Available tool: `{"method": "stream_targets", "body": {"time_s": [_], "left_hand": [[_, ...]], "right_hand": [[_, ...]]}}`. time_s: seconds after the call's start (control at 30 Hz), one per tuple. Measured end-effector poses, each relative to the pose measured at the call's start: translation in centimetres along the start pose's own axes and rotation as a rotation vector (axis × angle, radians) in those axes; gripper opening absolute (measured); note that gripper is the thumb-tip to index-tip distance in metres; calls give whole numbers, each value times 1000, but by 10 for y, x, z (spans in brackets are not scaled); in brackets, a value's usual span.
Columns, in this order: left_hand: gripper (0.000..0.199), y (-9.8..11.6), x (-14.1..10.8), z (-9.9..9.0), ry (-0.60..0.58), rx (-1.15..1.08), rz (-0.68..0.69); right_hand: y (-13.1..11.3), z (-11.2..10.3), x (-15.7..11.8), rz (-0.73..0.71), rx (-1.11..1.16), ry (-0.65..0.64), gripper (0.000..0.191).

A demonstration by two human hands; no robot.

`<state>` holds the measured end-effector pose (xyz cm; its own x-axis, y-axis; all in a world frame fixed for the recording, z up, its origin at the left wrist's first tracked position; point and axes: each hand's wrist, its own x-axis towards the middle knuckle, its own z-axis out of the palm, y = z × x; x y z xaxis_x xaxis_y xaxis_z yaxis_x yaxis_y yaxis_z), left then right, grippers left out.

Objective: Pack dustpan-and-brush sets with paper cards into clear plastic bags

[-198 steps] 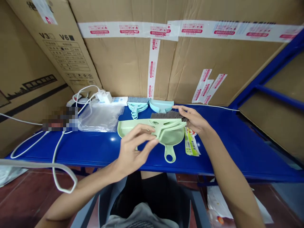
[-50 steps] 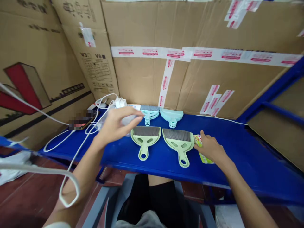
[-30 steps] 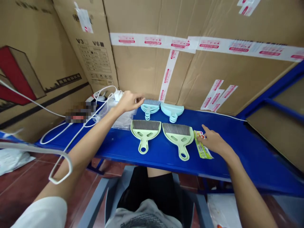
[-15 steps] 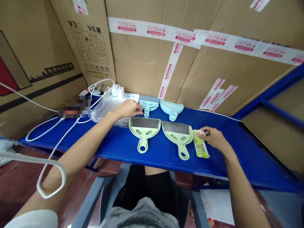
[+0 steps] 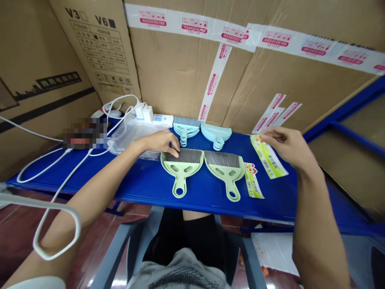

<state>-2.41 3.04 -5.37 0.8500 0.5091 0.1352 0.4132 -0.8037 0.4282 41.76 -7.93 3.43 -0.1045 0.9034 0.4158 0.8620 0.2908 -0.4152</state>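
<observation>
My right hand (image 5: 285, 144) pinches a yellow-green printed card (image 5: 269, 158) by its upper end, lifted above the blue table. A second card (image 5: 252, 182) of the same kind lies flat below it. Beside that card is a pale green dustpan (image 5: 231, 192) with a grey-bristled brush (image 5: 222, 159) set in it. A matching dustpan and brush set (image 5: 181, 170) lies to its left. Over the upper left corner of this set hovers my left hand (image 5: 161, 142), thumb and forefinger slightly apart at the bristles; it holds nothing I can see. Whether it touches them is unclear.
Light blue brush and dustpans (image 5: 217, 134) lie at the back against a taped cardboard wall (image 5: 174, 72). On the left are a power strip (image 5: 164, 119), clear plastic bags (image 5: 129, 138) and white cables (image 5: 64, 188). A blue metal frame (image 5: 349, 108) stands at the right.
My right hand has risen and moved right, lifting one card off the other. My left hand has come slightly down toward the left green set. The view has shifted a little.
</observation>
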Motion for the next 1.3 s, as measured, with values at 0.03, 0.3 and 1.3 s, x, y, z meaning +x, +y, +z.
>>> {"method": "stream_targets", "body": {"time_s": [0.03,0.3,1.3], "left_hand": [[19,2,0,0,31,3,3],[37,15,2,-6,647,359,-186],[31,28,14,18,484,417,-41]], "right_hand": [[-17,6,14,-72,101,-88,35],[-132,153,82,-610,148,-616,22],[-66,79,45,-356,-22,-15,19]]}}
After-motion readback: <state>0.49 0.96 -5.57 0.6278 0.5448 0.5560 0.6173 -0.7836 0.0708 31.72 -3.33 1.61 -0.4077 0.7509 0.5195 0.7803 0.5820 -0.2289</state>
